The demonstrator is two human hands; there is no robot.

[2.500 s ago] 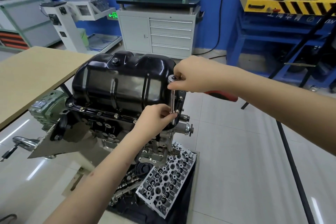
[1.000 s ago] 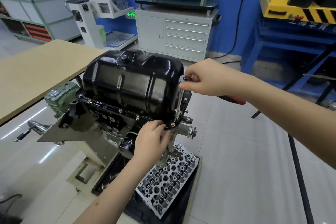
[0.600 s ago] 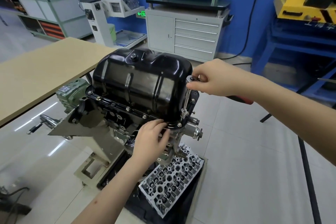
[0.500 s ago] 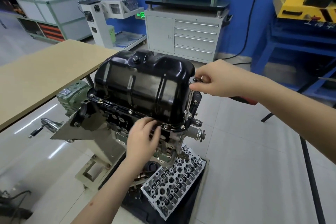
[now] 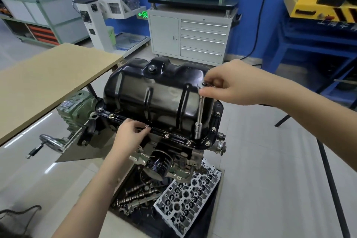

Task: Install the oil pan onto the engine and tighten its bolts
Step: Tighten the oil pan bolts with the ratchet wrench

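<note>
The black oil pan (image 5: 154, 98) sits upside-up on the engine (image 5: 179, 152), which is held on a stand. Several bolts (image 5: 166, 135) stand along its front flange. My right hand (image 5: 229, 85) is closed on the head of a ratchet wrench; its long extension and socket (image 5: 200, 118) hang down to the flange near the front right corner. My left hand (image 5: 129, 135) is at the front flange, with thumb and fingertip pinching one bolt (image 5: 147, 126).
A black oil filter (image 5: 158, 164) sticks out below the pan. On the floor tray lie a cylinder head (image 5: 185, 199) and camshafts (image 5: 139, 193). A wooden table (image 5: 48, 79) is at the left, with the stand's green gearbox (image 5: 77, 106) and crank (image 5: 48, 143) nearby. A grey drawer cabinet (image 5: 193, 35) stands behind.
My left hand has let go of the extension and slid left along the front flange to a bolt near its middle. My right hand has stayed on the ratchet head.
</note>
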